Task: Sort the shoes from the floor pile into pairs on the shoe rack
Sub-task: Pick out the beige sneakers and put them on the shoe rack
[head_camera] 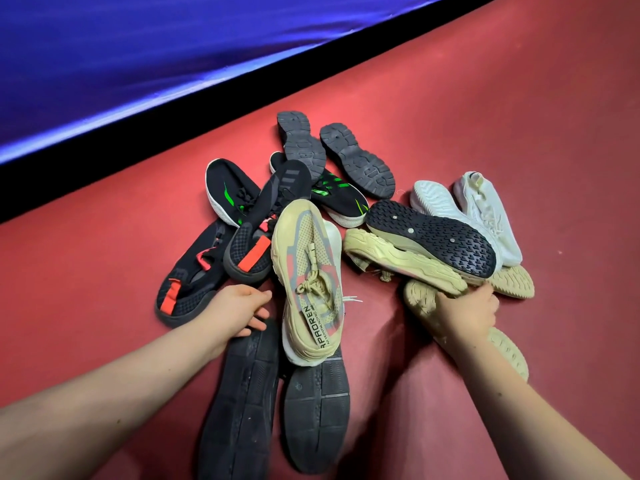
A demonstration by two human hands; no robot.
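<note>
Left hand low over the red floor, fingers loosely spread and holding nothing, tips resting at the heel of an upturned black sole. Just beside it, a second dark sole, also bottom up. Right hand down on a beige sole, fingers curled onto it; whether truly gripping or only pressing, hard to tell. Between the two hands, a beige sneaker with pink and grey panels, upright, laces showing, its heel lying over the two dark soles. Further out, the floor pile: black shoes with orange tabs at left, black shoes with green stripes behind, two grey treaded soles at the far edge. Right side: a black dotted sole lying across another beige shoe, white sneakers beyond. Shiny blue cloth along the top left. No shoe rack in view.
</note>
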